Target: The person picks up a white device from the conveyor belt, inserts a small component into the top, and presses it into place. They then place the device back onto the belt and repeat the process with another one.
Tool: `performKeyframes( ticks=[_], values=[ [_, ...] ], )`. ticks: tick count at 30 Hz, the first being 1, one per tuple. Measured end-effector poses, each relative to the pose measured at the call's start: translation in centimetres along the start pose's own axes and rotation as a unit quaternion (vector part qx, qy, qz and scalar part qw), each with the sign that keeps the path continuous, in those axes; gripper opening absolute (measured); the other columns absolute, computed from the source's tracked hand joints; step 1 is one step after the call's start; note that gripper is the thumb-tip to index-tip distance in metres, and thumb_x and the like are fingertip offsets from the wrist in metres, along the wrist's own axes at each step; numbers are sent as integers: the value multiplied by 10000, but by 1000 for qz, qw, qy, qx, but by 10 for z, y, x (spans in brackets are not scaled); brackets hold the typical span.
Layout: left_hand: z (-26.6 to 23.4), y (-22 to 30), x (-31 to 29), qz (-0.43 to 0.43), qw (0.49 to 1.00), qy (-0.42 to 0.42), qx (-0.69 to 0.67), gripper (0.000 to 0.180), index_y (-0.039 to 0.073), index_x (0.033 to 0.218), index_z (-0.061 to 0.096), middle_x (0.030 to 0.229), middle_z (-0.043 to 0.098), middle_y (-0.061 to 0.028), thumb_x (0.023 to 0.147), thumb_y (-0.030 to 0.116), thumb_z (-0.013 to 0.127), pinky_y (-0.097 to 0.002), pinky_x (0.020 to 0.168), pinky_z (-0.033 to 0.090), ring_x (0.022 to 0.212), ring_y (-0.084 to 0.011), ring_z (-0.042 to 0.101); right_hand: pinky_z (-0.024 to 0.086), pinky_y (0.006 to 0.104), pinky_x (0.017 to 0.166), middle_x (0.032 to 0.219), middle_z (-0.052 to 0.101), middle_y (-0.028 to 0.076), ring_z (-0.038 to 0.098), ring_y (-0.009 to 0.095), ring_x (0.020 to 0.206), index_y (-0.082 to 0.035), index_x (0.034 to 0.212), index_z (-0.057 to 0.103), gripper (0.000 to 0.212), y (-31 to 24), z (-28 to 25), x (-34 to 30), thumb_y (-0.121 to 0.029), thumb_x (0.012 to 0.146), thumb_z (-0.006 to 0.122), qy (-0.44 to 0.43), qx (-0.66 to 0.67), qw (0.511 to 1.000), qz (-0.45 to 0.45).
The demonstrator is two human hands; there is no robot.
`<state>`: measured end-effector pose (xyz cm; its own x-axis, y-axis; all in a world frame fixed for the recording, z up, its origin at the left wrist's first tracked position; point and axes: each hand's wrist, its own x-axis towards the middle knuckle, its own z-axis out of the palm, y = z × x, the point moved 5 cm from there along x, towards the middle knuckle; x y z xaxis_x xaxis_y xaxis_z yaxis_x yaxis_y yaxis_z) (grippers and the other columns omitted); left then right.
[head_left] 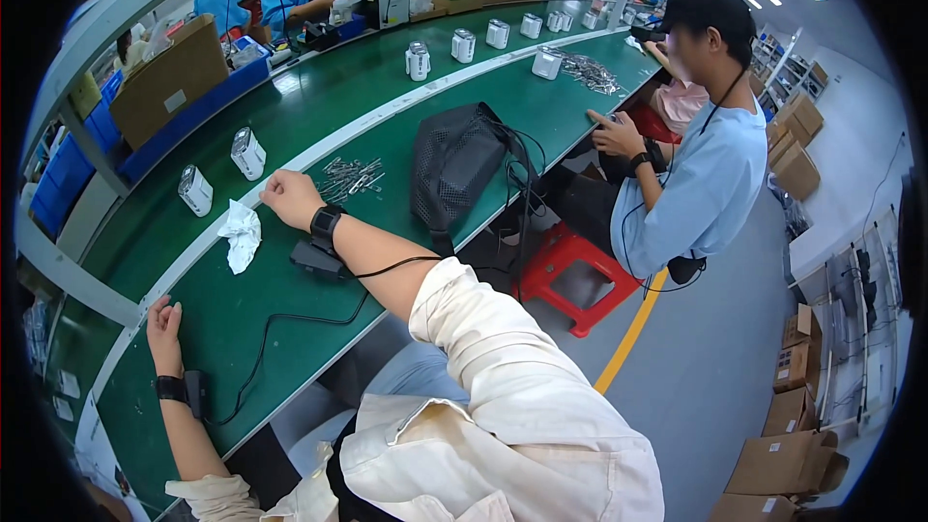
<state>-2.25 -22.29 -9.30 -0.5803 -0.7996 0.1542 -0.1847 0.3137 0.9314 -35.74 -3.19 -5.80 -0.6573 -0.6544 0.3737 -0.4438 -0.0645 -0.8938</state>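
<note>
My right hand [290, 199] reaches out over the white edge strip of the workbench, its fingers curled together. Whatever may be in them is too small to make out. Just beside it lies a loose pile of small metal parts [350, 178], and on its other side a crumpled white tissue [241, 236]. At the left, my left hand [165, 333] hovers near the same strip, fingers loosely bent and apart, with nothing visible in it. Beyond my right hand, two white box-shaped units [248, 154] stand on the green conveyor belt [319, 101].
A black mesh bag [454, 169] with cables lies right of the pile. More white units [418, 61] line the belt. A co-worker [701, 155] sits at the right by a red stool [577, 275]. A cardboard box [172, 87] stands across the belt. Cables trail from my wrists.
</note>
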Motion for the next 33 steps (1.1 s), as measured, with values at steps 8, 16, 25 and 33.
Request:
performKeyframes(
  ticks=[8,16,25,33],
  values=[
    [8,2,-4,0,1000,8,14,321,19,1177,569,944,588,-7,906,170,652,-223,828,415,884,-90,535,471,366,610,672,610,138,571,260,612,1,731,602,313,1,-22,3,-280,841,684,40,-31,999,-20],
    [-15,0,-11,-9,997,68,22,379,26,1168,598,1012,642,-59,864,227,703,-273,830,473,928,-134,589,456,395,575,667,627,142,556,249,586,-21,716,626,377,21,9,16,-346,906,610,-29,-127,991,19],
    [4,15,-13,-1,993,114,-19,206,12,907,629,769,671,-71,913,218,642,-278,644,528,689,-122,649,310,250,431,580,468,-18,397,63,483,-75,678,524,338,48,-19,20,-259,948,608,-108,61,987,98],
    [-14,38,-27,-75,987,139,-4,343,4,813,611,670,641,-133,960,305,536,-368,562,513,600,-238,658,333,269,489,566,459,0,384,86,529,-15,681,506,372,30,-23,23,-254,948,605,8,-175,981,-84]
  ],
)
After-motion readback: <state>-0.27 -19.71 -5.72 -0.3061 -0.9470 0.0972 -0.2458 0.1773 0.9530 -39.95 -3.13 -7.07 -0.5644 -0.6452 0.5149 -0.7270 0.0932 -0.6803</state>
